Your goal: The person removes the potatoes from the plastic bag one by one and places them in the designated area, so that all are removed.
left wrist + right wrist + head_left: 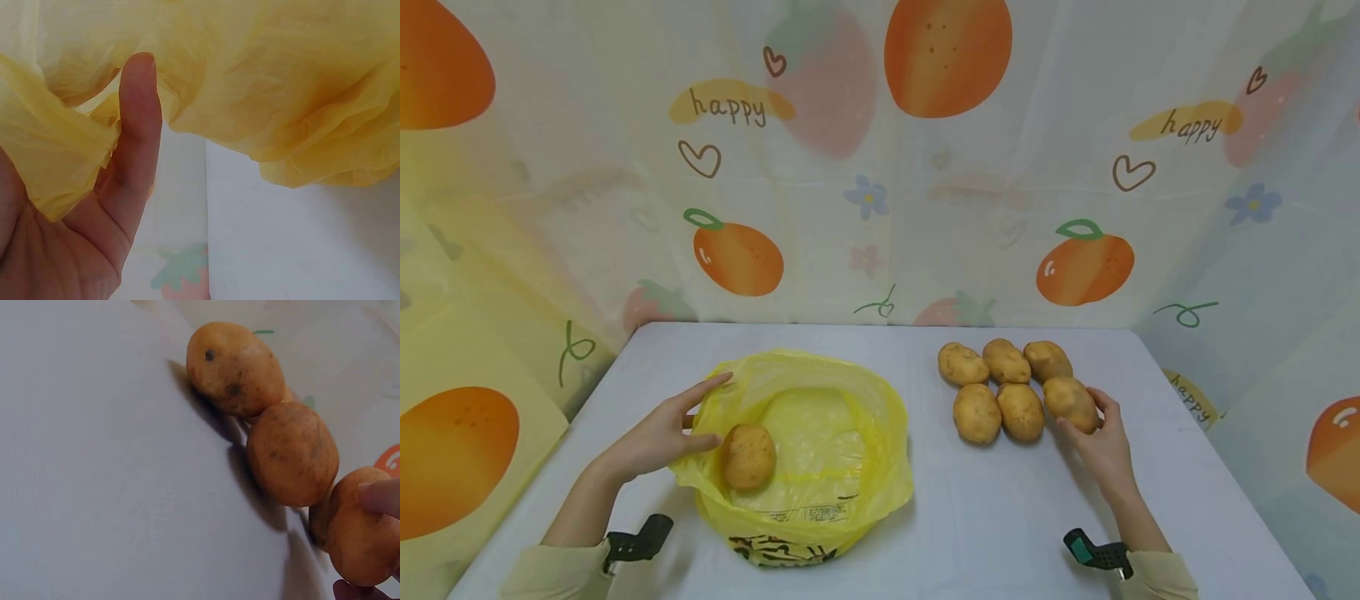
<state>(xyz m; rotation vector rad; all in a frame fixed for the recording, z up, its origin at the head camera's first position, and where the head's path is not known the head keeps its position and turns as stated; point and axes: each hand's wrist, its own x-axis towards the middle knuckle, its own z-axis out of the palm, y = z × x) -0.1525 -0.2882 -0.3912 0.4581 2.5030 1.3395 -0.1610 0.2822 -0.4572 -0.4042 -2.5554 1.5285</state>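
Observation:
A yellow plastic bag [883, 475] stands with its mouth spread wide on the left half of the table. Inside, against its left wall, lies one potato [748, 457]. My left hand [651, 437] holds the bag's left rim, the thumb over the inner side and the fingers outside; in the left wrist view the thin film [69, 150] passes between thumb and palm. On the right, my right hand [1105, 450] grips a potato [1070, 404] between thumb and fingers at the right end of a potato group. That potato [359, 537] also shows in the right wrist view.
Several more potatoes [977, 414] sit close together in two rows beside the gripped one. A white-covered table [925, 542] bears everything. A fruit-patterned curtain [887, 250] hangs behind the table and along both sides.

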